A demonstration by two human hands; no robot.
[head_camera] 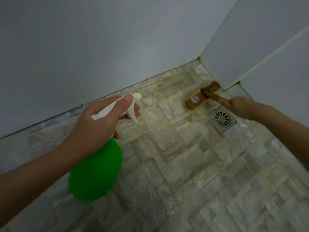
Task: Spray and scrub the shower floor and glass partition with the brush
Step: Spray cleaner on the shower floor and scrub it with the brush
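At the far corner of the stall, the tiled shower floor (192, 173) meets two pale walls (83, 47); the right-hand panel (267, 47) may be the partition, though I cannot tell if it is glass. The green spray bottle (97, 168) hangs above the floor in the left hand (100, 121), whose fingers wrap its neck and white trigger, thumb on top. The nozzle points towards the corner, likely so spray lands ahead of the scrubbing. The brush (202, 96) lies head-down on the tiles at the foot of that panel, just beside the round drain (223, 118). The right hand (240, 106) has its fingers closed round the handle, held low, probably to press bristles into the yellowed edge.
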